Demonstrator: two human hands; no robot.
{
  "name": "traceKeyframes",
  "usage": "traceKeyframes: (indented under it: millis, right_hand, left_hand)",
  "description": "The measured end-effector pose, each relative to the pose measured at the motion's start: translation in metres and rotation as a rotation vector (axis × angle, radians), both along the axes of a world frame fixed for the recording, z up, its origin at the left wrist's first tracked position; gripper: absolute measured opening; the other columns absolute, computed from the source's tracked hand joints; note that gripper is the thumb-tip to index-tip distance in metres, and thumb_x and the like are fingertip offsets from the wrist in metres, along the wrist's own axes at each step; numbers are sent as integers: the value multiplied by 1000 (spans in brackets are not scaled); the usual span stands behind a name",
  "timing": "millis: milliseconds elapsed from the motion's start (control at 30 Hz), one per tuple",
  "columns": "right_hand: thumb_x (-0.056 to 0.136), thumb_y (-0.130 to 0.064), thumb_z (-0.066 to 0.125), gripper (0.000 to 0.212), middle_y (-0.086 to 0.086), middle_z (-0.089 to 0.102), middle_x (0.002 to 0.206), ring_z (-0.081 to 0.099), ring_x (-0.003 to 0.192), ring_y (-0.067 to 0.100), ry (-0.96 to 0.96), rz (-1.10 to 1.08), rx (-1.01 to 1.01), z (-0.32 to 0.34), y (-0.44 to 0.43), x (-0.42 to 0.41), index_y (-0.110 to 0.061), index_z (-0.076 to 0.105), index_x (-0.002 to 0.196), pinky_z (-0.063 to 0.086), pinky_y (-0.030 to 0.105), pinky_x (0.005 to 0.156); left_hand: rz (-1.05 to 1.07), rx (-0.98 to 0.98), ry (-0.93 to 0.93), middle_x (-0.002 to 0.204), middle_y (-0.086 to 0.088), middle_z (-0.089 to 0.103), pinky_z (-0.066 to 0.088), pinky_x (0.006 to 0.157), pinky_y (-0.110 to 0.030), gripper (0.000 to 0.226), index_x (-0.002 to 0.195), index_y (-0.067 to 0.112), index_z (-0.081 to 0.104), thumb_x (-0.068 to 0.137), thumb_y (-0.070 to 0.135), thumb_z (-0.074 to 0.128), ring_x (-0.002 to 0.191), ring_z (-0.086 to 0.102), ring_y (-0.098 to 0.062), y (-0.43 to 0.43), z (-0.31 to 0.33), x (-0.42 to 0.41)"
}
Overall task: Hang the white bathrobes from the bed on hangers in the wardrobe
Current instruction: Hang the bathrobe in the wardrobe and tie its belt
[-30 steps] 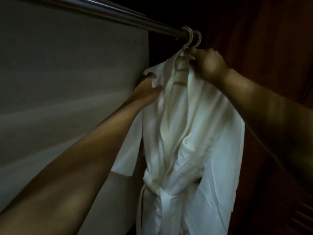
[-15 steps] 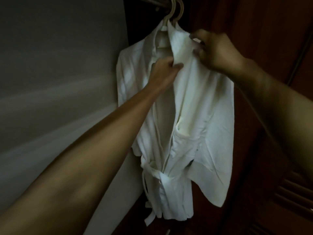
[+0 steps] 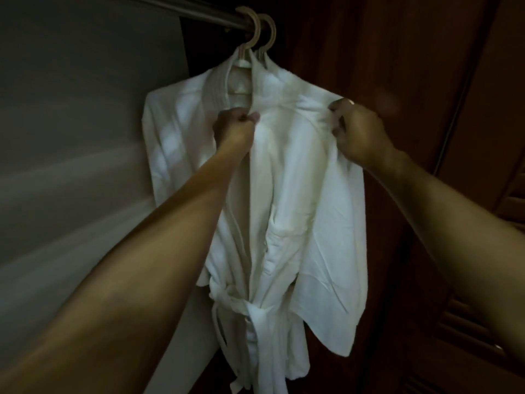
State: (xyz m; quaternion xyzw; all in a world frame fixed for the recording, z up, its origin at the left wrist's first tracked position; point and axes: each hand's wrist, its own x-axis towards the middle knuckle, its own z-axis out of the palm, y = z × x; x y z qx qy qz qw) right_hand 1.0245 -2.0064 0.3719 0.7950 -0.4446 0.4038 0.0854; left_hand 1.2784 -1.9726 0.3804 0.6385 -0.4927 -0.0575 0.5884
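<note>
Bathrobe hanging in wardrobe, 2 hangers hooking over rail. Left hand gripping collar edge, right hand pinching shoulder cloth. Step, likely: squaring bathrobe on hanger. Next calling for even tug, then gentle release so shoulders are not slipping

The 2 hangers are buried under the bathrobe (only their tops show), whose hem leaves the bottom edge.

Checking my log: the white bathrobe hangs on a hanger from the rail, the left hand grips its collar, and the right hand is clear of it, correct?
Not quite: the head view shows the right hand pinching the shoulder fabric of the bathrobe, not clear of it. The rest holds.
</note>
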Motion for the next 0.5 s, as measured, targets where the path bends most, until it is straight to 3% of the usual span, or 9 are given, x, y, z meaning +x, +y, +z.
traceKeyframes:
  millis: [67,133,300,400,500]
  right_hand:
    - [94,-9,64,51,17,68,116,68,100,35,-49,-4,73,-10,6,-4,-11,48,143,58,44,88]
    - [94,-15,68,56,17,67,121,67,106,36,-79,-9,132,-22,15,-7,-12,44,145,55,41,90]
    - [93,-18,70,59,9,66,123,66,109,32,-153,-60,217,-55,37,-20,-14,44,146,52,35,89]
    - [92,-14,69,60,1,61,116,63,104,22,-228,-22,300,-80,59,-34,-18,44,146,51,32,84]
    - [94,-17,71,59,3,61,124,62,107,20,-216,-27,383,-107,88,-49,-19,44,146,55,35,89]
  left_hand:
    - [26,-61,-204,87,7,67,44,71,-21,13,101,16,71,95,28,67,85,64,-15,14,-9,-7]
    - [1,-106,-285,92,8,69,46,73,-22,16,107,16,67,92,19,69,86,64,-13,24,-23,-14]
    - [39,-62,-172,91,13,61,42,61,-8,29,111,28,60,87,14,68,78,60,-5,63,-56,-21]
    - [23,48,-182,90,12,63,45,62,-15,22,105,30,62,88,15,57,78,61,-5,102,-95,-20]
    - [-37,196,-131,85,10,65,42,53,-10,20,97,28,68,91,15,53,73,62,-4,144,-146,-17]
